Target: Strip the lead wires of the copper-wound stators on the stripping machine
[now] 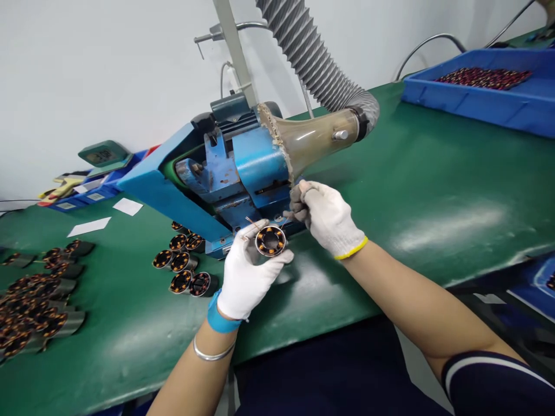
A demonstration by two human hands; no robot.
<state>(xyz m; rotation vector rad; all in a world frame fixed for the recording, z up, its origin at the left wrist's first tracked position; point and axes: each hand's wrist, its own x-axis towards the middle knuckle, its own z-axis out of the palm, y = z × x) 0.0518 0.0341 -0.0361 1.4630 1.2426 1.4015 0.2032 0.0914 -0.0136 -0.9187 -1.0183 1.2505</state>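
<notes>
My left hand [254, 274], in a white glove with a blue band at the wrist, grips a round motor stator [258, 249]. The stator has a metal outer ring and copper windings inside, and its open face is turned up toward me. Thin wire ends stick out at its upper left. Just to the right, my gloved right hand [326, 215] is closed, with grey, worn fingertips. A thin wire lead from the stator runs up to these fingertips; the pinch itself is partly hidden. Both hands are in front of a blue machine [260, 159] with a slotted cover.
A translucent suction hood [316, 138] on the machine joins a grey ribbed hose [321, 63]. More stators [180, 262] stand left of my left hand, with a larger group [39, 306] farther left. A blue tray [468, 101] of small parts sits at the back right of the green table [433, 190].
</notes>
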